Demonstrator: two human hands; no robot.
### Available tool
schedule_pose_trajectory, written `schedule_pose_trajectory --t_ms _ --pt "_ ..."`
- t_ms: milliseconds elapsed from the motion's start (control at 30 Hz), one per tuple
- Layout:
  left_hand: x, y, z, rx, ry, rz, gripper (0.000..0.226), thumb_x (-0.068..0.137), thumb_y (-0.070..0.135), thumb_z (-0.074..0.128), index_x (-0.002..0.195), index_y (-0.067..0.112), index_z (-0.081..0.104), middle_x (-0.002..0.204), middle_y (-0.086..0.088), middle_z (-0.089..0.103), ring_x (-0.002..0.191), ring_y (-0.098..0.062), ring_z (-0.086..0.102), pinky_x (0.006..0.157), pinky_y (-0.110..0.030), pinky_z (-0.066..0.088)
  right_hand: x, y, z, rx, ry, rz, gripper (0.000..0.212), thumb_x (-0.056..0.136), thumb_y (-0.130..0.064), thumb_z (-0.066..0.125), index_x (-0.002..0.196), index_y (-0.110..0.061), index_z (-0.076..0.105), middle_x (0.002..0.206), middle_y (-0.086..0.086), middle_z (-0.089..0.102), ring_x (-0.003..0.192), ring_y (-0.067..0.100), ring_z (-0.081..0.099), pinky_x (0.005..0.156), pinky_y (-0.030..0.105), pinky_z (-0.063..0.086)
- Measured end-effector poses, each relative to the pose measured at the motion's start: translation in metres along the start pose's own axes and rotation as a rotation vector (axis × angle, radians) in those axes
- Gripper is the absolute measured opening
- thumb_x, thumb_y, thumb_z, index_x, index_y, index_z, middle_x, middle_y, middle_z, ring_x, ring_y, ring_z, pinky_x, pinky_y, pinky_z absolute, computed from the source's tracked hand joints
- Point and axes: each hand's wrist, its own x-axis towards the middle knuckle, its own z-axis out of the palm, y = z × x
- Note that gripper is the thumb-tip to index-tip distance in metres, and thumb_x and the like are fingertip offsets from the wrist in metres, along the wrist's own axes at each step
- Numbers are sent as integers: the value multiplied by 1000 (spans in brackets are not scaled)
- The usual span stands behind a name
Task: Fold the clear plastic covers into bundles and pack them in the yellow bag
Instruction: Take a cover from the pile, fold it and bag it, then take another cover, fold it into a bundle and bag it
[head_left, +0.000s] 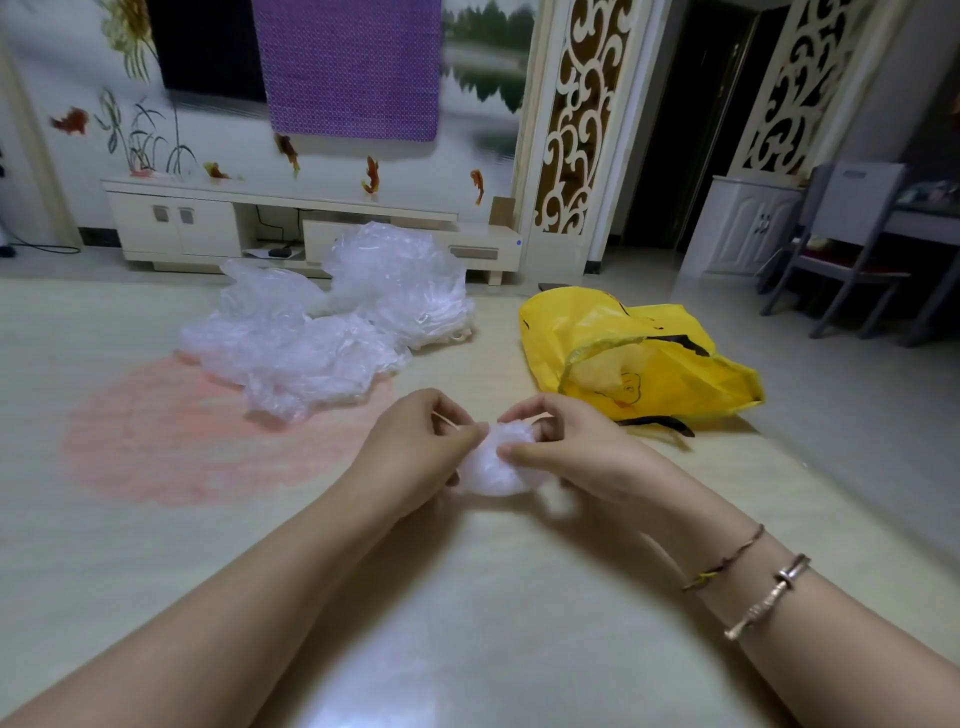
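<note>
From the head view, a small bundle of clear plastic (493, 465) is sitting between the two hands, just above the floor (467, 597). The left hand (415, 447) is pinching its left edge with curled fingers; the right hand (561, 447) is gripping its right side, thumb lying across the front. Both forearms are reaching forward, converging. Loose clear plastic covers (332, 317) are lying well beyond, left; the yellow bag (649, 358) is lying open beyond, right.
</note>
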Motion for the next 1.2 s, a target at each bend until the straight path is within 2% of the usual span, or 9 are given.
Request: schedule_pose_trajectory --t_ms 233,433,533,600,667,833,933,1033,1200 --pt "-5 15 8 -154 15 44 21 87 35 66 99 18 64 99 10 63 83 -15 63 64 -18 45 -22 1 -59 101 127 15 18 94 -7 55 93 -20 43 82 7 46 69 18 46 63 33 47" --pt "10 25 22 -214 -288 29 16 91 36 61 99 25 70 103 8 66 88 -5 55 76 -21 39 15 28 -94 -83 427 45 25 92 0 47 78 -20 51 81 8 51 62 22 47 48 25 37" --pt "20 31 41 -185 -368 32 23 89 43 61 107 31 69 105 0 64 93 -8 49 78 -18 38 38 34 -85 -95 472 2 26 90 -2 51 77 -24 57 84 -1 59 70 21 58 54 28 49" --pt "26 38 54 -211 -370 31 30 94 36 57 122 25 63 114 14 56 107 -7 48 79 -11 38 49 37 -79 -128 464 -39 26 88 -3 54 79 -27 60 86 -6 61 81 20 60 71 36 53" --pt "35 42 65 -227 -320 18 40 96 34 53 134 21 53 135 9 50 120 -8 49 87 -14 35 58 38 -74 -159 418 -76 28 87 -4 55 83 -30 64 96 -3 65 95 20 61 83 38 53" --pt "45 37 76 -309 -216 -13 35 97 26 53 129 13 57 126 -1 61 102 -6 55 72 -5 41 76 53 -71 -451 259 29 24 87 -10 51 101 -19 67 103 2 66 93 21 60 74 30 50" --pt "44 36 74 -358 -238 -7 28 97 21 52 121 10 63 115 -1 64 91 -2 53 64 2 37 87 47 -66 -833 103 183 31 100 -22 39 120 -10 60 124 14 60 110 32 56 96 39 45" --pt "45 35 70 -365 -263 -2 28 98 20 51 121 11 64 120 -2 64 92 1 52 65 4 36 95 32 -63 -993 88 219 42 104 -31 29 140 -11 38 149 13 36 136 32 35 113 40 26" --pt "38 32 59 -315 -296 31 28 96 13 53 123 10 63 119 0 61 102 -3 52 70 3 37 72 37 -67 -880 80 132 26 94 -20 42 112 -12 59 129 10 56 114 30 52 99 37 43"
